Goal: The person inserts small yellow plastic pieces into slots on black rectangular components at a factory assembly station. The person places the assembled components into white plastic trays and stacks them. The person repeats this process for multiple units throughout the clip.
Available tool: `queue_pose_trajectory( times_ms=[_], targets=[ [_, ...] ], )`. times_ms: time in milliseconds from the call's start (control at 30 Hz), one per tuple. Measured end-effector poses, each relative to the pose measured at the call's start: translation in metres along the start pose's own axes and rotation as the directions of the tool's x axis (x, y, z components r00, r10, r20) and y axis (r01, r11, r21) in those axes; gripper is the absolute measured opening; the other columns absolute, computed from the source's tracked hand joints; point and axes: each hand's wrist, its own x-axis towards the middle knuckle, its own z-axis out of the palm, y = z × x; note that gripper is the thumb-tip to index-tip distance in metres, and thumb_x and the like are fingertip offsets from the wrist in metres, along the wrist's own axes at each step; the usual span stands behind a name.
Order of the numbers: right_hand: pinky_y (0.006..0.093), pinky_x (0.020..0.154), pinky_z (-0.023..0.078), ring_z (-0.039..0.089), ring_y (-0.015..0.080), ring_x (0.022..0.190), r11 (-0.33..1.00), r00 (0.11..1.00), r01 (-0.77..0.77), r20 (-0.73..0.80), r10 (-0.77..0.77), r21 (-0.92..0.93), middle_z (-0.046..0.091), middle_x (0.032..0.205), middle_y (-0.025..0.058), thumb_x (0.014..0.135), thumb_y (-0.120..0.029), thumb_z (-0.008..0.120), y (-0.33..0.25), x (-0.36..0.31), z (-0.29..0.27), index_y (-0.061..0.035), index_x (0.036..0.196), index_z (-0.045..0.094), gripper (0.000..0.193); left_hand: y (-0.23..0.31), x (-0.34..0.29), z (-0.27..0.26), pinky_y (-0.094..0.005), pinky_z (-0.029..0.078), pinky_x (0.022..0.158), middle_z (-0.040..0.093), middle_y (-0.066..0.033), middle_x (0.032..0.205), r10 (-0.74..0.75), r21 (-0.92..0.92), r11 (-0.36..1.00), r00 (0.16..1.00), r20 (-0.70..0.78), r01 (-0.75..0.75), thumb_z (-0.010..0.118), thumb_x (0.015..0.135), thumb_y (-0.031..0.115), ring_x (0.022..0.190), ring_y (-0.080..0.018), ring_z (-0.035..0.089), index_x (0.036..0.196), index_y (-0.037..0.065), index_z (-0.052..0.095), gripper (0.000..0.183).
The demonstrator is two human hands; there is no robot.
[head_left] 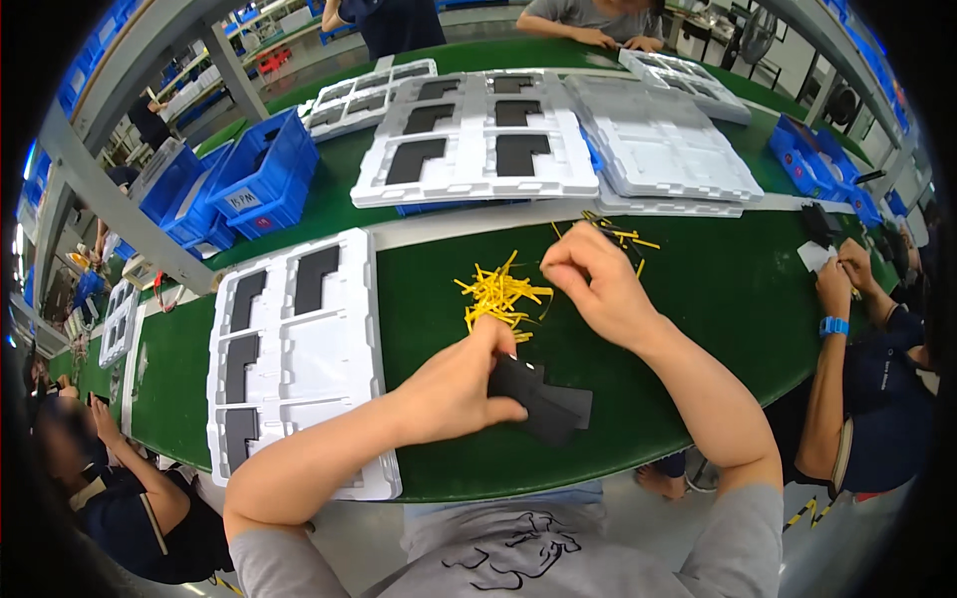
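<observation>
My left hand grips a thin black L-shaped piece between thumb and fingers, low over the green work surface. Another dark flat piece shows just beyond it on the right. My right hand is raised, its thumb and forefinger pinched together; whatever is between them is too small to make out. Between my hands and slightly farther off lies a loose heap of thin yellow strips. More yellow and dark strips lie beyond my right hand.
On my left, a white tray holds several black pieces in its pockets. A second filled tray and stacked pale trays stand at the back. Blue bins sit at the far left. Co-workers sit on both sides; one hand works at right.
</observation>
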Motion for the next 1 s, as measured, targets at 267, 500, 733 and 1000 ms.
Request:
queue_pose_trajectory(
  times_ms=[267,500,733,1000],
  targets=[
    [0.0199,0.056,0.047,0.055,0.0064,0.063,0.710,0.889,-0.438,0.151,0.432,0.552,0.058,0.082,0.0013,0.087,-0.003,0.063,-0.015,0.004,-0.003,-0.0003,0.097,0.064,0.010,-0.011,0.009,-0.001,-0.0245,0.049,0.081,0.061,-0.0055,0.104,-0.120,-0.696,0.717,0.973,-0.197,-0.052,0.064,0.087,0.001,0.092,-0.0107,0.059,0.115,0.001,0.050,0.031],
    [0.0192,0.057,0.047,0.056,0.0044,0.064,0.706,0.913,-0.393,0.156,0.378,0.590,0.063,0.080,0.0021,0.088,-0.003,0.063,-0.029,-0.004,0.004,0.0010,0.103,0.062,0.016,-0.007,0.011,0.004,-0.0216,0.049,0.063,0.060,-0.0062,0.101,-0.037,-0.414,0.896,0.901,-0.432,-0.162,0.060,0.090,0.005,0.084,-0.0087,0.058,0.112,0.002,0.044,0.027],
    [0.0204,0.056,0.046,0.054,0.0060,0.062,0.777,0.942,-0.314,0.076,0.327,0.545,0.057,0.082,0.0021,0.086,-0.003,0.065,-0.045,-0.001,0.012,0.0024,0.093,0.065,0.009,-0.005,0.013,0.006,-0.0233,0.053,0.063,0.063,-0.0072,0.092,0.018,-0.303,0.938,0.899,-0.438,-0.167,0.061,0.090,0.007,0.080,-0.0097,0.061,0.111,0.000,0.048,0.025],
    [0.0220,0.058,0.044,0.053,0.0066,0.064,0.796,0.926,-0.355,0.068,0.371,0.490,0.055,0.082,0.0018,0.083,-0.003,0.067,-0.052,-0.006,0.015,0.0016,0.091,0.068,0.009,0.001,0.012,0.010,-0.0305,0.051,0.076,0.069,-0.0152,0.094,0.046,-0.265,0.945,0.879,-0.475,-0.192,0.065,0.086,0.007,0.087,-0.0230,0.068,0.103,0.000,0.050,0.024]
  ],
)
